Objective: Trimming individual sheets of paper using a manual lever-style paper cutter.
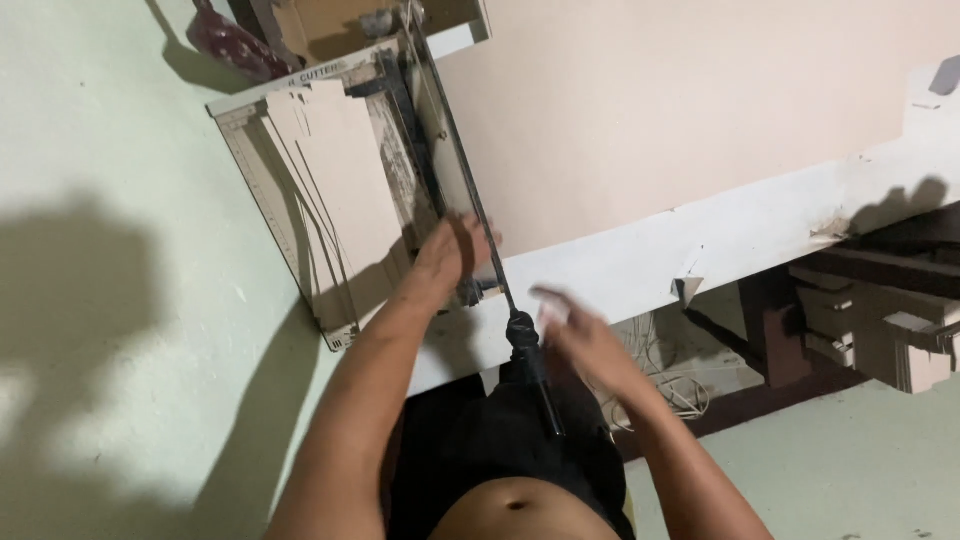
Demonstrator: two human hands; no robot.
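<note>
Right now we are pressing our left hand [450,250] flat, fingers spread, on the stack of tan card sheets [335,190] lying on the bed of the paper cutter [262,185], which is sitting at the edge of the white table [700,250]. Our fingertips are lying close to the cutter's long blade arm [455,170], which seems to be raised. Our right hand [580,335] is hovering open just beside the black handle [528,365], gripping nothing; it is blurred, so we cannot tell whether it is touching. A large tan board [680,100] is lying on the table beyond the blade.

We judge that the fingers so near the cutting line are running the main risk if the arm drops; the sheets could also slip askew under light pressure. The far end of the cutter is being cut off by the frame, and the clutter under the table is hard to make out.
</note>
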